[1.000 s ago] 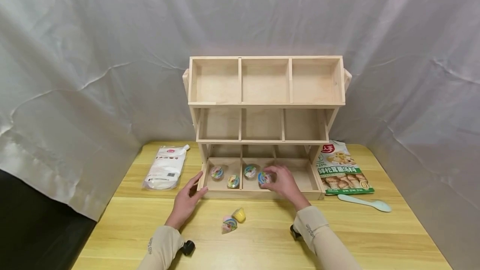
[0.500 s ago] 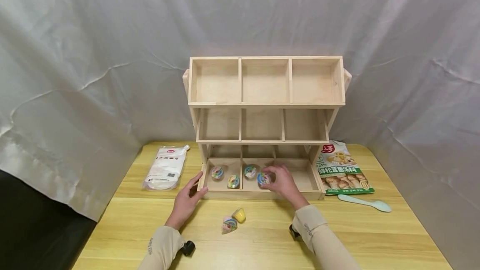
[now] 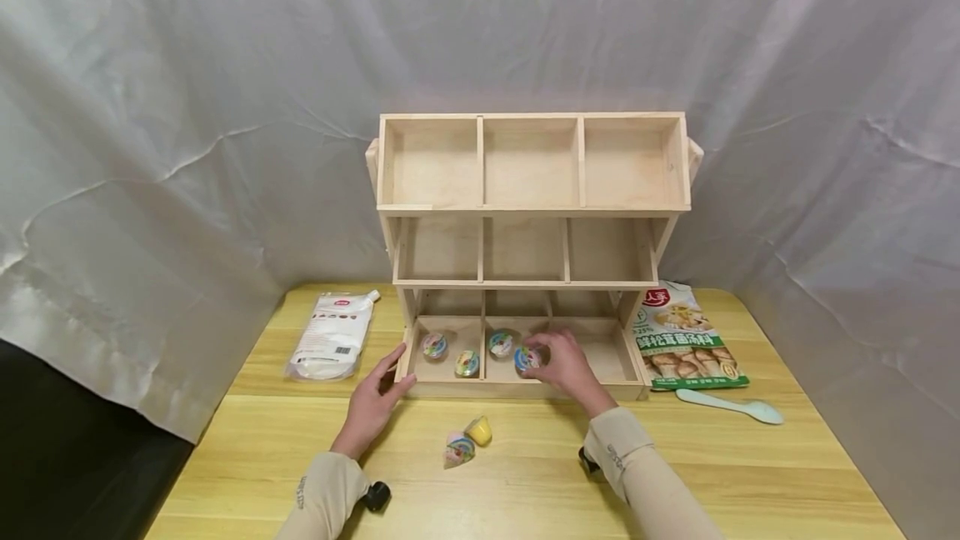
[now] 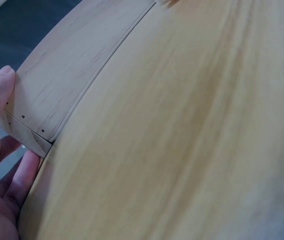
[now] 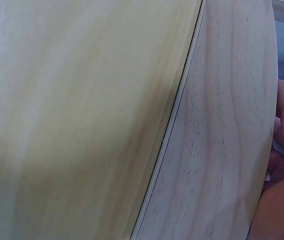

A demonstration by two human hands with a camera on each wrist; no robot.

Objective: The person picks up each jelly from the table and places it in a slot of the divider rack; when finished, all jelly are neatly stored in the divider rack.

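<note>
The right hand (image 3: 564,363) pinches a blue-rimmed cup (image 3: 528,360) between thumb and fingers, in the middle compartment (image 3: 504,370) of the lowest tray (image 3: 517,384) of a wooden rack (image 3: 532,211); the right wrist view does not show this cup. Just left of those fingers and slightly beyond, a pale-lidded cup (image 3: 500,344) shares that compartment. Farther left, between both hands' fingers, a pink-lidded cup (image 3: 434,346) and a yellow-lidded cup (image 3: 467,363) sit in the left compartment (image 3: 431,370). The left hand (image 3: 373,402) has relaxed fingers laid against the rack's front left corner.

Judging by how things lie, the work is past its middle: four of the six visible cups are inside the tray, the fourth not yet released. Two remain outside, a yellow-bodied cup (image 3: 478,430) and a rainbow-lidded cup (image 3: 458,450), side by side on the table (image 3: 540,473), nearer the person than either hand's fingers. The spoon (image 3: 731,405), right of the right fingers, lies untouched.
</note>
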